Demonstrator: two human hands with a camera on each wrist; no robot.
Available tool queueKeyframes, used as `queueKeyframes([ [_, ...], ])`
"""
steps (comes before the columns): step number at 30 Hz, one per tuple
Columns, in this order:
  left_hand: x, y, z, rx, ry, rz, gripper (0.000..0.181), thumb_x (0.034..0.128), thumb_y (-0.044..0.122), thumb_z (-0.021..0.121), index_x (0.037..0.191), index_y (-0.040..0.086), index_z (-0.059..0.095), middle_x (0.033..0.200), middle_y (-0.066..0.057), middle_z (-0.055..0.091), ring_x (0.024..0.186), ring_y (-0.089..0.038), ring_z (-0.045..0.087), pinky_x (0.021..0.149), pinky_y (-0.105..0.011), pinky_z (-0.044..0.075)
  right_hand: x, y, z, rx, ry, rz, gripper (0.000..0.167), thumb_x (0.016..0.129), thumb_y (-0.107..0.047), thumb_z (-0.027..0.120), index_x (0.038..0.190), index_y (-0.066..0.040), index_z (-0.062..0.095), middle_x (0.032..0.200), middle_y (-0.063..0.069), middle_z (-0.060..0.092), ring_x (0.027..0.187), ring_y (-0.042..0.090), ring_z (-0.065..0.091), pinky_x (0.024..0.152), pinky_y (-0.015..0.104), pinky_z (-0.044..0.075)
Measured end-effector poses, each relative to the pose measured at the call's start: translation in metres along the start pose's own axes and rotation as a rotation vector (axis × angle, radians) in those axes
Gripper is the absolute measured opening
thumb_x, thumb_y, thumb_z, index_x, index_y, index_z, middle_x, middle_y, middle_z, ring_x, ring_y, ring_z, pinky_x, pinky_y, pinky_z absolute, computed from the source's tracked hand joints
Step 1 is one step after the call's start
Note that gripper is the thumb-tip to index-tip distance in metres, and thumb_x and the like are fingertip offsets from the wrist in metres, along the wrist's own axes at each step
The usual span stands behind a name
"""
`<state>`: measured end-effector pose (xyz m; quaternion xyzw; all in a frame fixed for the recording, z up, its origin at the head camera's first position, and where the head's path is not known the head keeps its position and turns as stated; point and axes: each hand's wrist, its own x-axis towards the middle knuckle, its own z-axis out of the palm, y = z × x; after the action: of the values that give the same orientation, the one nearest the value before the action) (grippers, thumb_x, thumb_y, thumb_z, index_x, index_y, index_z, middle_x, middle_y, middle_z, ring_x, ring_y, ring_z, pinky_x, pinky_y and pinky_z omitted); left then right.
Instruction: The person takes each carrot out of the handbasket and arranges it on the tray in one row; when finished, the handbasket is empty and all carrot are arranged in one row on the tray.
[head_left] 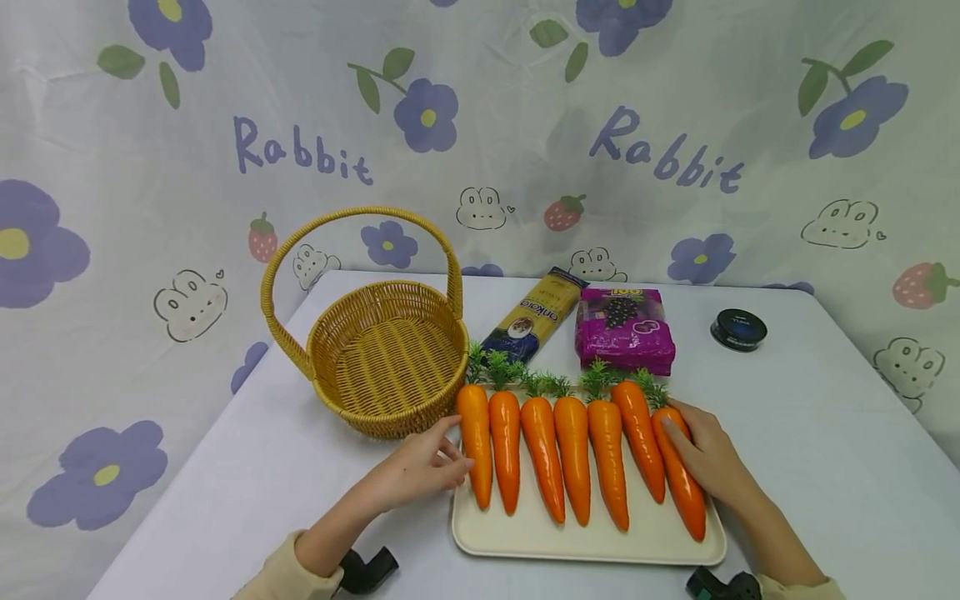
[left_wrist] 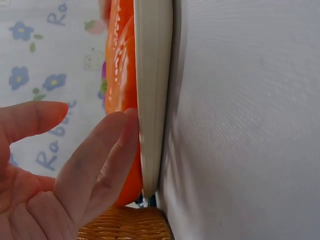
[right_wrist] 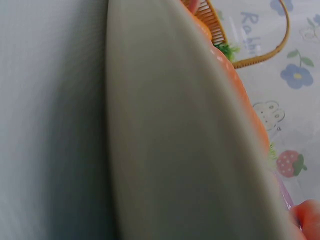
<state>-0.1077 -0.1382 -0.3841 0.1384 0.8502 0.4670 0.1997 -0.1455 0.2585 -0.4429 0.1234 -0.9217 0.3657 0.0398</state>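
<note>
Several orange toy carrots (head_left: 572,458) with green tops lie side by side on a cream tray (head_left: 592,546). My left hand (head_left: 429,461) is at the tray's left edge, beside the leftmost carrot (head_left: 475,446). In the left wrist view, its thumb is spread away from the fingers (left_wrist: 95,160), which reach the carrot and tray side without gripping. My right hand (head_left: 708,454) holds the rightmost carrot (head_left: 684,487) near its upper end, thumb on top. In the right wrist view, the tray wall (right_wrist: 175,125) hides most of that hand.
A wicker basket (head_left: 390,421) with a tall handle stands left of the tray. Behind the tray lie a gold-and-blue packet (head_left: 536,312) and a purple package (head_left: 626,342). A round black tin (head_left: 738,329) sits at the back right. A patterned curtain hangs behind the white table.
</note>
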Motion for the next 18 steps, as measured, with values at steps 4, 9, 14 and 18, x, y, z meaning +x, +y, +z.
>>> queueKeyframes([
  [4, 0.0009, -0.0005, -0.0006, 0.023, -0.001, 0.013, 0.067, 0.0894, 0.026, 0.060, 0.139, -0.005, 0.027, 0.096, -0.008, 0.061, 0.075, -0.016, 0.064, 0.063, -0.029, 0.052, -0.0001, 0.0002, 0.0000, -0.003, 0.007, -0.001, 0.051, 0.098, -0.028, 0.042, 0.131, 0.011, 0.040, 0.123, 0.029, 0.048, 0.113, 0.046, 0.043, 0.092, 0.065, 0.030],
  [9, 0.0002, 0.0010, -0.0021, 0.072, 0.007, 0.055, 0.050, 0.0894, 0.023, 0.059, 0.131, -0.001, 0.044, 0.098, -0.007, 0.061, 0.081, -0.018, 0.063, 0.062, -0.027, 0.052, 0.0013, 0.0004, 0.0003, -0.007, 0.007, -0.001, 0.051, 0.098, -0.029, 0.042, 0.130, 0.011, 0.040, 0.123, 0.029, 0.049, 0.113, 0.046, 0.043, 0.092, 0.064, 0.030],
  [14, -0.0028, 0.0053, -0.0048, 0.160, 0.075, 0.138, 0.035, 0.0906, 0.018, 0.058, 0.121, 0.002, 0.055, 0.100, -0.007, 0.063, 0.088, -0.019, 0.061, 0.066, -0.024, 0.051, 0.0037, 0.0024, 0.0009, -0.008, 0.010, -0.003, 0.051, 0.098, -0.029, 0.042, 0.130, 0.010, 0.042, 0.119, 0.026, 0.052, 0.110, 0.043, 0.047, 0.091, 0.063, 0.034],
  [18, -0.0042, 0.0095, -0.0075, 0.219, 0.178, 0.185, 0.028, 0.0913, 0.016, 0.057, 0.116, 0.005, 0.059, 0.105, -0.007, 0.062, 0.093, -0.017, 0.059, 0.070, -0.023, 0.051, 0.0031, 0.0035, 0.0020, -0.003, 0.015, -0.006, 0.049, 0.098, -0.029, 0.041, 0.128, 0.010, 0.044, 0.116, 0.025, 0.055, 0.107, 0.042, 0.050, 0.090, 0.061, 0.036],
])
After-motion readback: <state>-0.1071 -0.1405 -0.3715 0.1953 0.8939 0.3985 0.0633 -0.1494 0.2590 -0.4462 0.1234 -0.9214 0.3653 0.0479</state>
